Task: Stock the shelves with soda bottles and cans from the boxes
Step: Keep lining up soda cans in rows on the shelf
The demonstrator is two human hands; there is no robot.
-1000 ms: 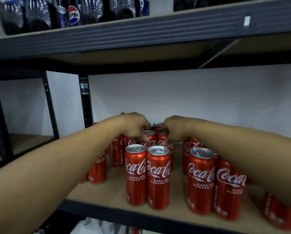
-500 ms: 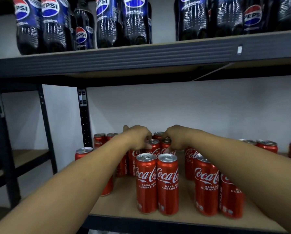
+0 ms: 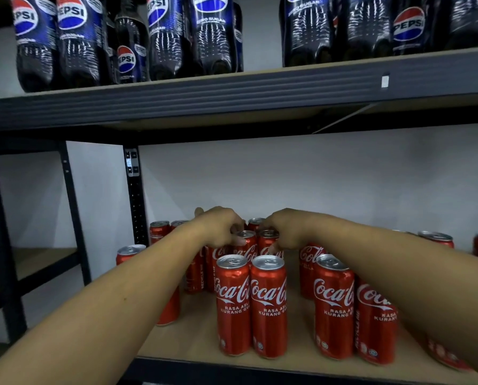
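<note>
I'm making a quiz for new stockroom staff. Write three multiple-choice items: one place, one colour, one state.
1. Where do the Pepsi bottles stand? A on the floor; B on the upper shelf; C in a box.
2. Colour of the Coca-Cola cans? A red; B green; C blue.
3. What do the left hand and right hand do? A hang idle; B lie flat; C grip the rear cans by their tops.
Answers: B, they stand above the cans; A, red bodies; C, fingers curl over their tops.
</note>
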